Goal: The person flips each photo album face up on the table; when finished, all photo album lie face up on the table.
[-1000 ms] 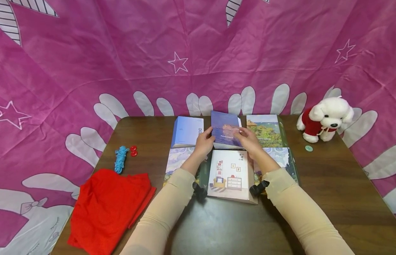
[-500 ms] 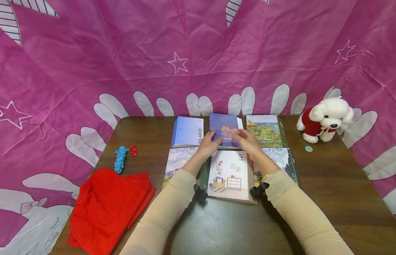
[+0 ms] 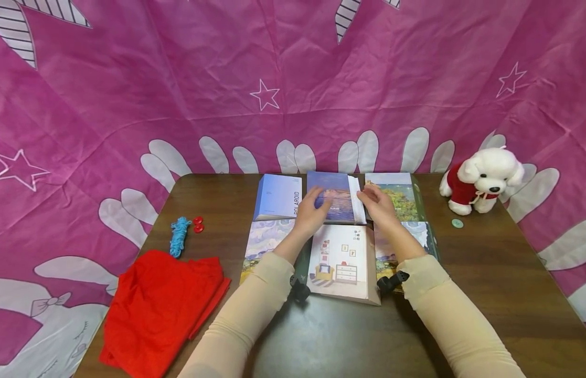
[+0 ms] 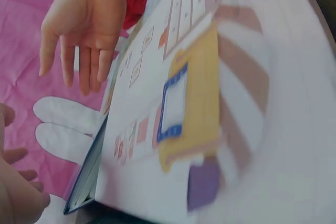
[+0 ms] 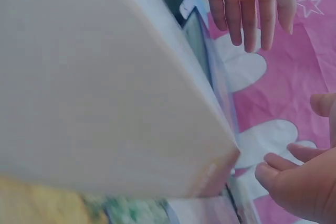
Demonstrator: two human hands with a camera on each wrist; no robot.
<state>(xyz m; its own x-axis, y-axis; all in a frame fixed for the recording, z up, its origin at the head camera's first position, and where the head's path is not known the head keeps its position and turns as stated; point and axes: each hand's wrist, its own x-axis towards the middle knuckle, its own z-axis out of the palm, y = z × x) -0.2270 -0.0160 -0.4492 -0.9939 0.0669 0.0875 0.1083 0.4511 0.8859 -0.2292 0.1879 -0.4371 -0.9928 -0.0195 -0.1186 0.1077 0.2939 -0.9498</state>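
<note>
A purple-blue photo album (image 3: 337, 181) lies in the middle of the back row of books. My left hand (image 3: 313, 212) is over its left part with fingers spread and relaxed. Off the album's right edge, my right hand (image 3: 381, 207) has loosely bent fingers and holds nothing. Both hands, the left (image 4: 21, 187) and the right (image 4: 89, 30), appear with fingers apart in the left wrist view. Directly in front of the album is a thick white book (image 3: 337, 262) with a drawn room on its cover, between my forearms.
A blue Polaroid album (image 3: 277, 194) and a landscape photo album (image 3: 398, 197) flank the purple one. Painted-cover albums (image 3: 269, 236) lie in front. Red cloth (image 3: 160, 310), blue cord (image 3: 179, 236) and red buttons (image 3: 198, 224) are left; a plush dog (image 3: 486, 178) and green button (image 3: 457, 223) right.
The purple album, tilted between both hands a second ago, has come down and shifted slightly left. Both hands have let go of it, the right one moving off to the right.
</note>
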